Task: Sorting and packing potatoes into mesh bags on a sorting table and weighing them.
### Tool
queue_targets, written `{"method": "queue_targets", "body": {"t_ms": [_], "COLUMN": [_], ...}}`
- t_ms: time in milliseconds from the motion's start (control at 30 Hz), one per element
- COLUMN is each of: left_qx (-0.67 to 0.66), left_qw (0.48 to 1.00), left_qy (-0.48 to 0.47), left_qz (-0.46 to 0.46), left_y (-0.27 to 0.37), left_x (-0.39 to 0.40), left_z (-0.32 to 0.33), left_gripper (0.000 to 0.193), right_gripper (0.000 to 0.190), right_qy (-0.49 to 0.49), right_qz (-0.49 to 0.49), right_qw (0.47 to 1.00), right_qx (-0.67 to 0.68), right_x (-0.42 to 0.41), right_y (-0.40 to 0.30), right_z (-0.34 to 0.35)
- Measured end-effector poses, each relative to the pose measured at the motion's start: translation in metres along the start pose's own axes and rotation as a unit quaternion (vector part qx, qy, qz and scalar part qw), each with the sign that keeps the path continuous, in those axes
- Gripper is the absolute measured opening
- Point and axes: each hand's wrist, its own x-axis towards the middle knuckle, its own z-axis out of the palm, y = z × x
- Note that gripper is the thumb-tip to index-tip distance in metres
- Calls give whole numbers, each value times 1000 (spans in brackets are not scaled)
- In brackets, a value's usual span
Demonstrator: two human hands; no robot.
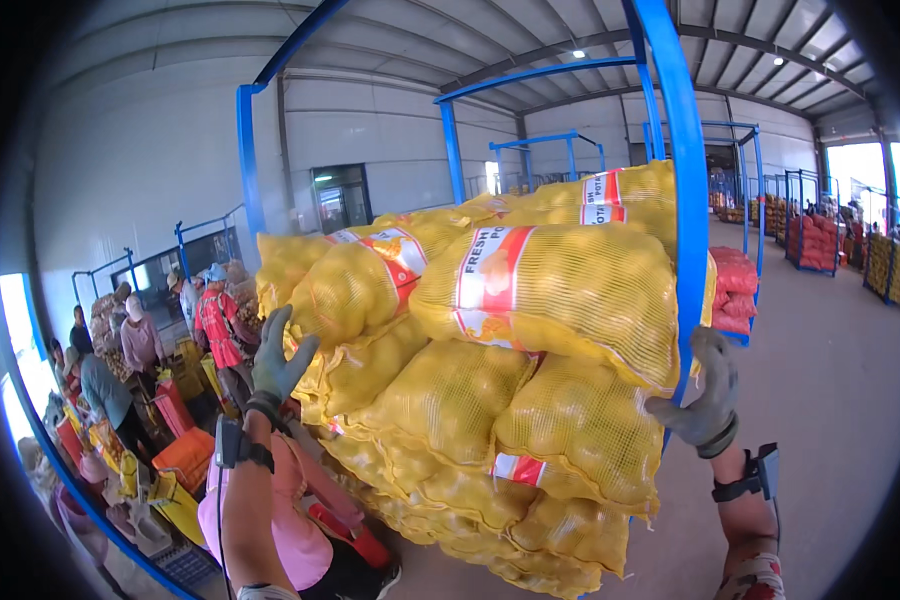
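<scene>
Before me rises a tall stack of yellow mesh sacks of potatoes (450, 405) inside a blue metal frame. The top front sack (570, 289) lies on its side, with a red and white printed band bearing writing. My left hand (281, 360), in a grey-green glove, is raised with fingers spread beside the left end of a neighbouring sack (337, 307). At the right, my gloved right hand (697, 401) overlaps the blue post (679, 187), its thumb apart from its curled fingers. Whether it touches the post or sack is unclear. Both hands appear empty.
A person in a pink top (285, 510) is low beside the stack, close under my left arm. Several people work farther left among crates and sacks, one in a red vest (217, 319). Red sacks (733, 289) stand behind the post, beside the concrete floor (817, 420).
</scene>
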Motion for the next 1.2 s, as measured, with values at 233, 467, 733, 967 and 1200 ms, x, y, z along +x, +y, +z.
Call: {"method": "queue_targets", "body": {"t_ms": [233, 467, 733, 967, 1200], "left_qx": [-90, 29, -72, -78, -173], "left_qw": [960, 925, 910, 955, 956], "left_qy": [102, 213, 228, 119, -77], "left_qz": [247, 314, 339, 260, -222], "left_y": [-65, 63, 10, -16, -23], "left_x": [43, 69, 87, 23, -269], "left_z": [41, 78, 98, 32, -8], "left_gripper": [76, 65, 70, 75, 25], "right_gripper": [74, 68, 62, 57, 43], "right_qy": [-16, -47, -26, -16, -120], "right_qz": [-64, 141, 280, 346, 166], "right_qw": [996, 987, 947, 890, 979], "right_qx": [-61, 64, 154, 297, -14], "right_x": [-8, -40, -39, -51, -145], "right_y": [85, 53, 53, 26, 93], "right_z": [73, 101, 79, 63, 60]}}
